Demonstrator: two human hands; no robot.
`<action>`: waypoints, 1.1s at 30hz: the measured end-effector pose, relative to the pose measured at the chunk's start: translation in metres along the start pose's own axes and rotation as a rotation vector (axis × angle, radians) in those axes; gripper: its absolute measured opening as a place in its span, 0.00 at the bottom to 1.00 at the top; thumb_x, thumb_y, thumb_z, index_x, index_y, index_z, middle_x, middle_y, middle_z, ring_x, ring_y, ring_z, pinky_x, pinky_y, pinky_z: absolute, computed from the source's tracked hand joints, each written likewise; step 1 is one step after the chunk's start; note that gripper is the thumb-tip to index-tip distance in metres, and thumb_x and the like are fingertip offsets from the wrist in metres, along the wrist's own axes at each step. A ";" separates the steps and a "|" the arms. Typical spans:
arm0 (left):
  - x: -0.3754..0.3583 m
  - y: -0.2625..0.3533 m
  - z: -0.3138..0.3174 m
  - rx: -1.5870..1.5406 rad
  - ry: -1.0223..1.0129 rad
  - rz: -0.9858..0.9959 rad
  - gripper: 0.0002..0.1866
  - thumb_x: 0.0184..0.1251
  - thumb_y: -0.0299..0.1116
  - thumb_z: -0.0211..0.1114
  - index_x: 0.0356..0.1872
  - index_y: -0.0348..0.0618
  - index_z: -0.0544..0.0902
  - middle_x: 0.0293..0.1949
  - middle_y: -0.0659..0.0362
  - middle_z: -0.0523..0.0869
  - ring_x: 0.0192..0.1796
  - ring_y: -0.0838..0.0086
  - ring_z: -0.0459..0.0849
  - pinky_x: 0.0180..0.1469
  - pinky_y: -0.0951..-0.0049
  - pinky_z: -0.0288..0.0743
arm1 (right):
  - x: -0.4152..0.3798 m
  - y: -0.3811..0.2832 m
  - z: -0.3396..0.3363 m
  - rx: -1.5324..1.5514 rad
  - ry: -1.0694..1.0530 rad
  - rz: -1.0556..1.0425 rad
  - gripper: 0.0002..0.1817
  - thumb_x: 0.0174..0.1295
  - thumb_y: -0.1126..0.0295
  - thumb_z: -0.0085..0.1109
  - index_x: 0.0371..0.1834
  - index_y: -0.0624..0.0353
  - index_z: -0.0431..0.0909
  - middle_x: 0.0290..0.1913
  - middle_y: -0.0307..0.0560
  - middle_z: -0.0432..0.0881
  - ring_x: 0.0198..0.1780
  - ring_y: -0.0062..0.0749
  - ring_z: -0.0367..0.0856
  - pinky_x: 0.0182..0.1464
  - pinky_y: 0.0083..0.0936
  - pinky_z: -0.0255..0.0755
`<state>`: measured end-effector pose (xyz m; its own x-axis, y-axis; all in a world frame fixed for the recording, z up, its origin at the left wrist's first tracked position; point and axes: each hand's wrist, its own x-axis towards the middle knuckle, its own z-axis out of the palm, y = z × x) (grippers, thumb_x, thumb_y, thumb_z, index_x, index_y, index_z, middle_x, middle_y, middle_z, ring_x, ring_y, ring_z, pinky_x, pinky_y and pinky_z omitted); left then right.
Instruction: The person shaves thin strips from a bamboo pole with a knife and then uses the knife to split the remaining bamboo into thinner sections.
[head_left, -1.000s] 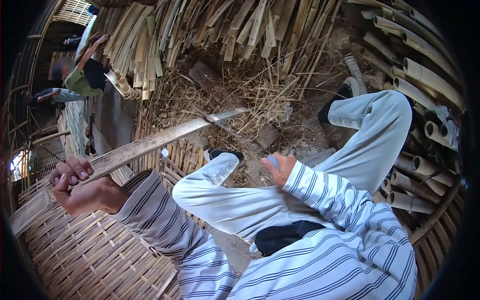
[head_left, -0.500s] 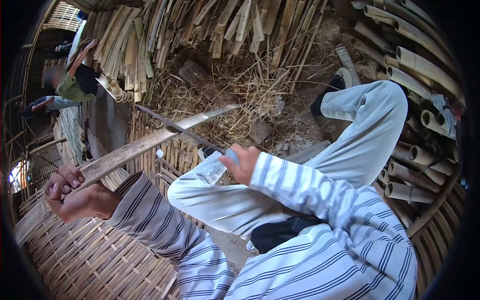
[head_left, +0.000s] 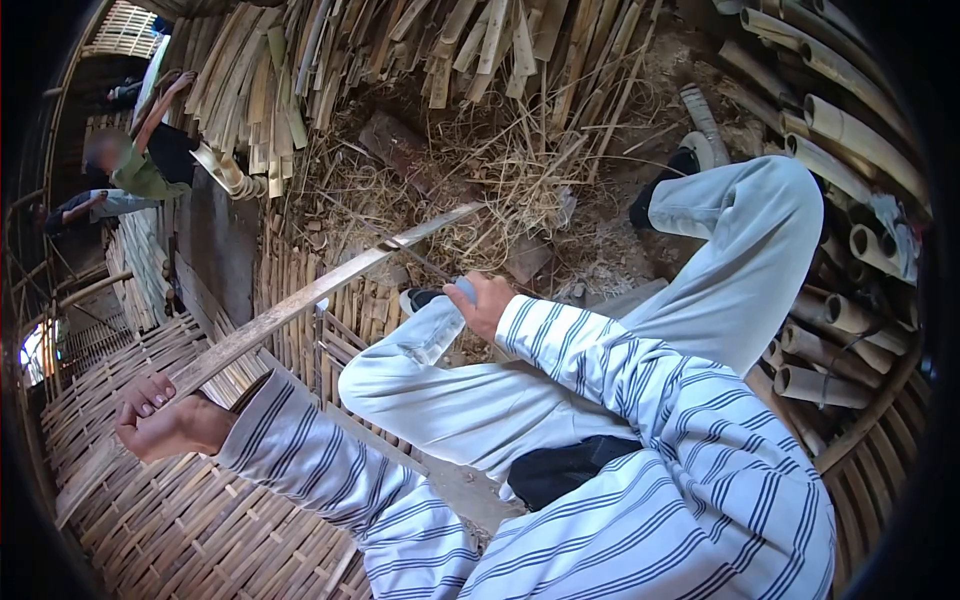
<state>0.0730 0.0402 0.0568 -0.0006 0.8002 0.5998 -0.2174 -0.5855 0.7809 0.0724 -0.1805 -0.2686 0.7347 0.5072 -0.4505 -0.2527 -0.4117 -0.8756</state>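
My left hand (head_left: 170, 418) is closed around a long split bamboo strip (head_left: 290, 307) at the lower left. The strip slants up to the right, its far end over the shavings. My right hand (head_left: 488, 306) grips the light blue handle of a long thin blade (head_left: 420, 260), near my bent knee. That blade runs up and left from my fist and crosses the strip near its far part; it looks blurred and narrow, seen nearly edge-on.
Split bamboo pieces (head_left: 480, 40) are stacked at the top, above loose shavings (head_left: 520, 190). Cut bamboo poles (head_left: 840, 130) lie at the right. Woven bamboo panels (head_left: 200, 510) fill the lower left. Another person (head_left: 140, 170) in a green top is at the upper left.
My left hand has moved slightly right and down with the strip. The blade in my right hand has turned more edge-on, and its crossing point on the strip has shifted toward the far end.
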 end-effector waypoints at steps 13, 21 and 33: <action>0.017 -0.015 -0.023 0.081 0.093 -0.032 0.10 0.44 0.26 0.45 0.11 0.50 0.55 0.13 0.63 0.54 0.14 0.76 0.51 0.17 0.73 0.47 | 0.015 0.024 0.014 -0.106 0.013 0.120 0.31 0.63 0.41 0.46 0.42 0.62 0.78 0.38 0.72 0.80 0.46 0.65 0.78 0.54 0.47 0.70; 0.024 -0.021 -0.036 0.173 0.208 -0.069 0.12 0.45 0.26 0.46 0.10 0.51 0.55 0.12 0.63 0.56 0.13 0.75 0.55 0.17 0.72 0.50 | 0.048 0.055 0.016 -0.194 0.036 0.187 0.31 0.63 0.40 0.46 0.48 0.61 0.73 0.41 0.72 0.79 0.49 0.66 0.77 0.54 0.49 0.69; 0.013 -0.008 -0.035 0.051 0.114 -0.012 0.10 0.42 0.26 0.46 0.11 0.49 0.56 0.13 0.63 0.54 0.14 0.76 0.53 0.18 0.73 0.50 | 0.032 -0.010 0.020 -0.168 -0.100 0.065 0.32 0.65 0.40 0.43 0.48 0.63 0.72 0.38 0.70 0.80 0.44 0.64 0.80 0.50 0.49 0.74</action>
<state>0.0401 0.0600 0.0521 -0.1097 0.8151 0.5689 -0.1685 -0.5793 0.7975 0.0860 -0.1450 -0.2775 0.6519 0.5447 -0.5276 -0.1825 -0.5626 -0.8064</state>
